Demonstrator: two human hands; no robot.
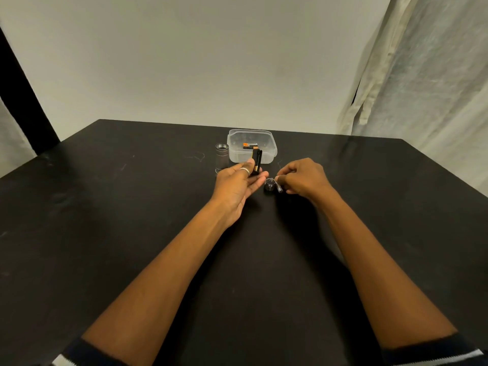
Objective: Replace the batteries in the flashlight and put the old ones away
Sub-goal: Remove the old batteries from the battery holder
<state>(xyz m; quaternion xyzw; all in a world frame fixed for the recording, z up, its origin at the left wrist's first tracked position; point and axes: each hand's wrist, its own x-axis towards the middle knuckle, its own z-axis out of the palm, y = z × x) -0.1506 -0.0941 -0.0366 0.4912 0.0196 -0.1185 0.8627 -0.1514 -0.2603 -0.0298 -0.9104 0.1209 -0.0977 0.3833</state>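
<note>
Bare forearms are reaching out: left hand (239,180) gripping the upright black battery holder (256,161), right hand (303,177) pinching a small battery (279,189) beside the round black cap (270,184), well right of the holder.

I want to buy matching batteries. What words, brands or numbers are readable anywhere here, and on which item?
None can be read.
Batteries in the clear container: orange and black labels, print too small.
Battery holder in the left hand: no legible text.
Flashlight body and end cap: no visible markings.
</note>
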